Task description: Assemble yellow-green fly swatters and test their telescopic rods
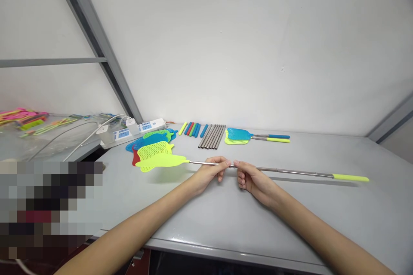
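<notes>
A yellow-green telescopic fly swatter (297,172) is held level above the grey table, its metal rod drawn out long. The swatter's head points left, seen nearly edge-on, and its yellow-green grip lies at the right end. My left hand (215,168) is closed around the rod left of its middle. Close beside it, my right hand (253,176) pinches the rod between thumb and fingers. Behind the head lie loose fly swatter heads (155,151) in yellow-green, blue, green and red, partly overlapping.
Coloured grips (192,129) and metal rods (212,136) lie in rows near the wall. Two fly swatters (238,135), blue and yellow-green, rest to their right. A white power strip (142,130) with plugs and cables stands back left. Another table (87,148) holds colourful pieces and plastic bags.
</notes>
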`<action>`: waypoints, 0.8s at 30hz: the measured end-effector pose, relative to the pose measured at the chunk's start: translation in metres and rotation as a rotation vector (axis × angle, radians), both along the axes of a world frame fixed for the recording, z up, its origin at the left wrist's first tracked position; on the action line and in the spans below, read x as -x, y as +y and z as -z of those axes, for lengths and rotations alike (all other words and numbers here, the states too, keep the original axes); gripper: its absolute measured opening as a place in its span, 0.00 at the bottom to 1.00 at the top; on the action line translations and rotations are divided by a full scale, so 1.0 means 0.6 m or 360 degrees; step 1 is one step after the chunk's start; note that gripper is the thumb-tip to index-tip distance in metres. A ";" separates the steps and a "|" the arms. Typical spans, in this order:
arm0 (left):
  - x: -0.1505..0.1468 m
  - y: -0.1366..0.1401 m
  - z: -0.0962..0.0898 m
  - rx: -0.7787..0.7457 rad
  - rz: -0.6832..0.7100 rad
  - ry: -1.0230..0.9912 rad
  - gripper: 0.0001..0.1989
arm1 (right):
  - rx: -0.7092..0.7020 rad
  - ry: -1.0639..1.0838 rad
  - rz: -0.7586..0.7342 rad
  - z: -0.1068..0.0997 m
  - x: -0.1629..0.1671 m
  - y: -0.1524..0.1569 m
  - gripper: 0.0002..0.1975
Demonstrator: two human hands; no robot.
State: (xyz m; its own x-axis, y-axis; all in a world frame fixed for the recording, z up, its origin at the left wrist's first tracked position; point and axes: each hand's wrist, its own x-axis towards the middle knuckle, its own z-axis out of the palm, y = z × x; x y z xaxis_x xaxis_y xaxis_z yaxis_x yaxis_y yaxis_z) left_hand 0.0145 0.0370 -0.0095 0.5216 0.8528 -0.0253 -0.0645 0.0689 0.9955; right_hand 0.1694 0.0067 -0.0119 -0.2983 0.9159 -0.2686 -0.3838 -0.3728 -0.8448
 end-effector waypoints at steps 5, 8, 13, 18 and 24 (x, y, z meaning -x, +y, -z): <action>-0.001 -0.001 -0.003 -0.0105 0.0013 0.0051 0.11 | -0.0001 0.0003 0.0008 0.000 -0.001 -0.001 0.13; -0.002 -0.001 -0.001 -0.0142 0.0017 0.0066 0.11 | -0.0003 0.0006 0.0019 0.001 -0.001 -0.001 0.13; -0.003 -0.002 0.000 -0.0161 0.0006 0.0092 0.11 | 0.0017 0.0034 0.0041 0.000 0.001 0.001 0.14; -0.003 -0.002 0.000 -0.0157 -0.0027 0.0090 0.11 | 0.0037 0.0029 0.0051 -0.001 0.002 0.001 0.14; -0.003 -0.003 -0.002 -0.0090 -0.0058 0.0070 0.11 | 0.0041 0.0029 0.0062 0.000 0.003 0.002 0.14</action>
